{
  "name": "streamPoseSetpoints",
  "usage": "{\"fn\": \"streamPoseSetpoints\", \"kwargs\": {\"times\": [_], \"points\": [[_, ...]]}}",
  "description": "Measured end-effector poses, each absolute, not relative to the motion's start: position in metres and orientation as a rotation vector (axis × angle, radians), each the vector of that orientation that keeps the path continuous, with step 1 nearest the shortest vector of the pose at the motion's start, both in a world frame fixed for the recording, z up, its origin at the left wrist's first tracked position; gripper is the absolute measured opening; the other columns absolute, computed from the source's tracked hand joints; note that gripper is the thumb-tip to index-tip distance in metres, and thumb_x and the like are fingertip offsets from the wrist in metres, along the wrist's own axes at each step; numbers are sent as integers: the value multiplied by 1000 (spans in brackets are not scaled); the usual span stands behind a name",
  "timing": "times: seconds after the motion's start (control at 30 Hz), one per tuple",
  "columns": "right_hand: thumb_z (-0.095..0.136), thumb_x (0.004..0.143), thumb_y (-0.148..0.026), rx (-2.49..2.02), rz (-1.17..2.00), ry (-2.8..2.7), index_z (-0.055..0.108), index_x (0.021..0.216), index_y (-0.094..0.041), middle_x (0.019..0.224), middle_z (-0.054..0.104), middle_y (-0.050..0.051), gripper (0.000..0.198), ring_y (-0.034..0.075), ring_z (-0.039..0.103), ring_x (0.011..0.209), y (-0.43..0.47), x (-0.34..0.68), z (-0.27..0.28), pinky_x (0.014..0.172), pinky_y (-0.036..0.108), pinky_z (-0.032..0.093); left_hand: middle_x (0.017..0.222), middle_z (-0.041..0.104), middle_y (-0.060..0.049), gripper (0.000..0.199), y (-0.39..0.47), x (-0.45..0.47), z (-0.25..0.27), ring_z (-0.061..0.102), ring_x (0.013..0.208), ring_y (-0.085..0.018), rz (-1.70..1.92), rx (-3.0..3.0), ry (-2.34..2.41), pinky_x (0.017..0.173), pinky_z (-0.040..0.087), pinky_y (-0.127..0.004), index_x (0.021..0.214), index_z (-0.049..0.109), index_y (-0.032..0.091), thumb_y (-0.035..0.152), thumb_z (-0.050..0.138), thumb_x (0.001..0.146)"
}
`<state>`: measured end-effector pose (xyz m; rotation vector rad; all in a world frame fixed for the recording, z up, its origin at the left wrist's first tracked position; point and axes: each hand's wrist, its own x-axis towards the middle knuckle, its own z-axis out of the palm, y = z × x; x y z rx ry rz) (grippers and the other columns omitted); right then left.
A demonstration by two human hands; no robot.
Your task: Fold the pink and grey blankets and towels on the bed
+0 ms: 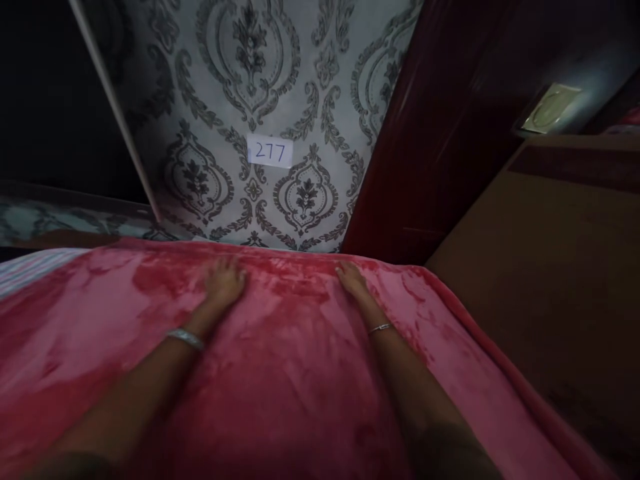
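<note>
Blanket: Red and pink plush (pixel 290 373) fills the lower half of my head-camera view, spread out broadly from the near edge of the frame to the foot of the wall.
Colour: I see deep red patches blotched against wide areas of paler pink, the pattern soft-edged, the near middle darker in dim light.
Surface: The pile looks smooth and velvety, with a slight sheen and shallow ripples; a thick, rolled-looking border runs down the right side.
Left hand: Stretched forward on the blanket (pixel 226 281), near its far edge, palm down; the fingers are blurred but look spread apart, and I make out nothing gripped.
Right hand: Also reaching to the far part of the blanket (pixel 353 279), well apart from the left; its fingers sit close together, and I cannot tell whether they pinch the cloth.
Wrists: A broad silvery bangle (pixel 185 337) circles the left, a thin bracelet (pixel 380 328) the right.
Wall: Grey-and-white patterned wallpaper (pixel 325 113) rises behind the blanket, bearing a white paper label (pixel 270 151) handwritten "277" in blue.
Right side: A glossy dark red panel (pixel 400 173) stands beside the wallpaper, a brown board (pixel 550 253) next to it, a pale switch plate (pixel 550 110) above.
Left side: Striped cloth (pixel 35 268) shows beside the blanket, below a dark panel (pixel 50 100) with a pale edge.
</note>
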<state>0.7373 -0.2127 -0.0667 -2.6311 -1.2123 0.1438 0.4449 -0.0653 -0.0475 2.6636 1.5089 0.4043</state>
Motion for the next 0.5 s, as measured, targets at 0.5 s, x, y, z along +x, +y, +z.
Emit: {"fn": "streamPoseSetpoints", "kwargs": {"times": [0.5], "points": [[27,102,-41,-2679,-23,-1295,38,154,-27,164,29,5,56,27,27,149,-235,725,-117,118,48,21,161,32,-11,64,-130,594,-95,24,151,-31,253,2856,821,122,12,-60,152,39,24,53,33,96]]}}
